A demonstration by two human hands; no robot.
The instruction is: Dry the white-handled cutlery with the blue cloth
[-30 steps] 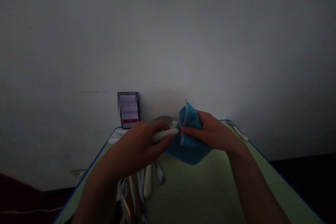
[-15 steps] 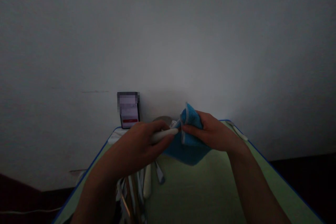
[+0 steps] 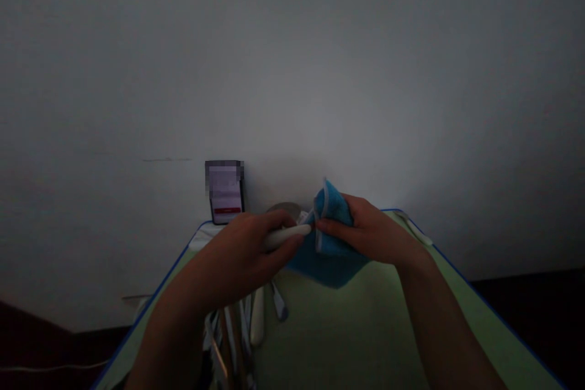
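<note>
My left hand (image 3: 260, 244) is closed around the white handle (image 3: 287, 236) of a utensil. The handle's rounded end points to the right, and the utensil's other end cannot be made out. In my right hand (image 3: 370, 228) is a folded blue cloth (image 3: 335, 213) with a pale edge, pinched between thumb and fingers. Part of the cloth hangs below both hands, above the green tabletop (image 3: 347, 341). The two hands are close together, with the cloth right beside the white handle.
A phone (image 3: 226, 195) leans upright against the wall. Behind my hands a grey round object (image 3: 284, 208) partly shows. Several utensils (image 3: 235, 341) lie under my left forearm, near a white handle (image 3: 257, 317). Another pale-handled utensil (image 3: 415, 230) lies along the right edge.
</note>
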